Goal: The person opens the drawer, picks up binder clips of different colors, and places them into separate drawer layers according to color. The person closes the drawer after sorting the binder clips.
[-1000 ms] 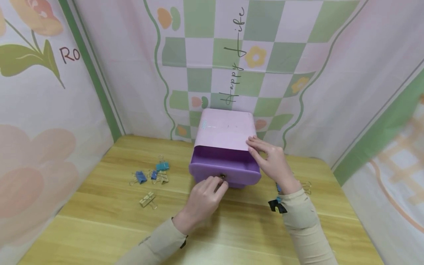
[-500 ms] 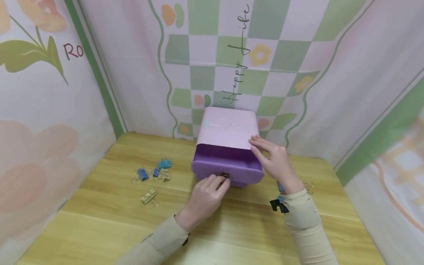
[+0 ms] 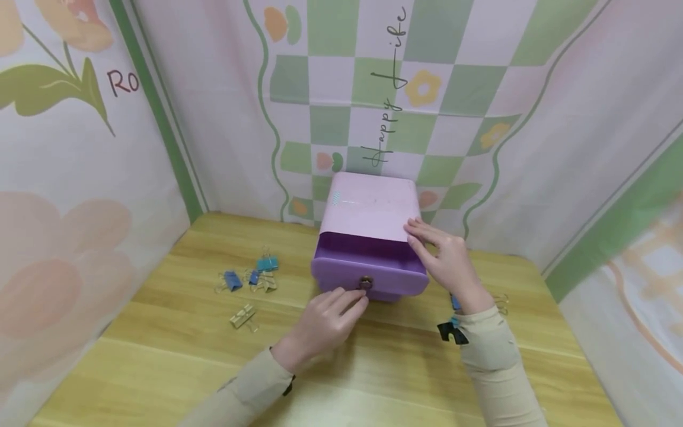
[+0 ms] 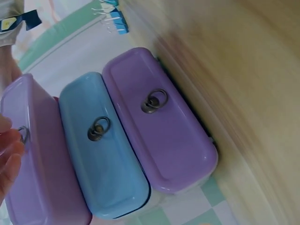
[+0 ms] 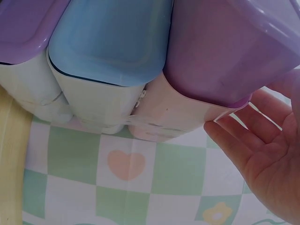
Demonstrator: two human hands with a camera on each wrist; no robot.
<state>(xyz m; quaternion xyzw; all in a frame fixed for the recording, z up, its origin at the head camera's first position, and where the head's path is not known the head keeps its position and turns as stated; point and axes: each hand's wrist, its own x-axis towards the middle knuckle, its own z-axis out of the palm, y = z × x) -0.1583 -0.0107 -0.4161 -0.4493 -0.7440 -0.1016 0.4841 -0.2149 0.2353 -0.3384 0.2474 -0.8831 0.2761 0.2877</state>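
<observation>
A small drawer cabinet [image 3: 370,204] with a pale pink top stands on the table. Its purple top drawer [image 3: 341,270] is pulled partway out, and the part of its inside that shows holds nothing visible. My left hand [image 3: 322,323] is at that drawer's front, fingertips just below the ring pull [image 3: 365,283]; the ring shows beside the fingers [image 4: 11,140] in the left wrist view. My right hand [image 3: 448,264] rests with extended fingers on the cabinet's right front edge. A blue drawer [image 4: 105,154] and another purple drawer [image 4: 159,126], both closed, sit below.
Left of the cabinet lie several binder clips: a teal one [image 3: 268,263], blue ones [image 3: 232,280] and gold ones [image 3: 242,316]. A black clip [image 3: 452,333] and blue ones lie by the right forearm, partly hidden. A patterned curtain [image 3: 224,118] hangs behind the table [image 3: 176,367].
My left fingers have slipped slightly down and away from the ring pull, leaving more of it in sight. The drawer and my right hand keep their places while the head view shifts a little.
</observation>
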